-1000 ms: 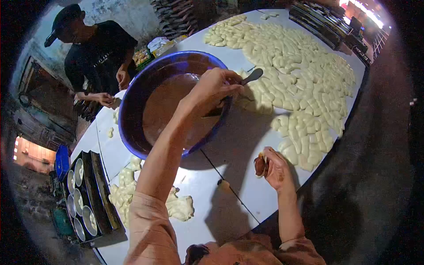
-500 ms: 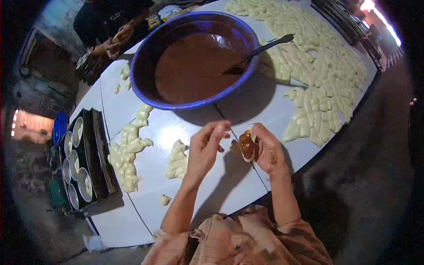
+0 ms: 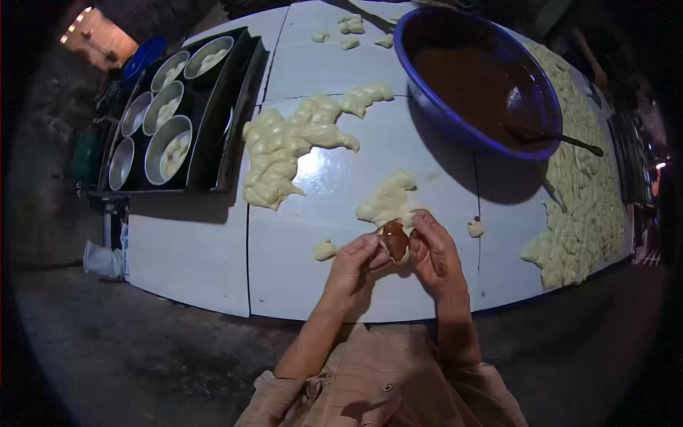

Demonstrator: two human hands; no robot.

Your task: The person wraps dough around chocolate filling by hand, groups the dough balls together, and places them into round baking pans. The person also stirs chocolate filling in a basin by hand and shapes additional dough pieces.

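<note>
A piece of dough with glossy brown filling (image 3: 395,240) is held between my two hands, low over the near part of the table. My left hand (image 3: 353,262) pinches its left edge, and my right hand (image 3: 435,250) grips the upper right edge. The filling lies exposed, with pale dough around it. Just behind my fingers spreads a flat patch of pale dough (image 3: 384,200). One small dough lump (image 3: 324,250) lies to the left of my left hand; another small lump (image 3: 475,227) sits right of my right hand.
A large blue basin (image 3: 455,117) of brown filling, with a dark-handled utensil (image 3: 569,141) in it, stands at the back right. Many joined dough pieces (image 3: 583,220) cover the right side. At left, a black tray (image 3: 220,135) holds several round tins (image 3: 169,149), some containing dough.
My view has swung left, bringing the tins closer to view. My left hand, apart from the filled dough before, now holds its left edge. The other person is out of view.
</note>
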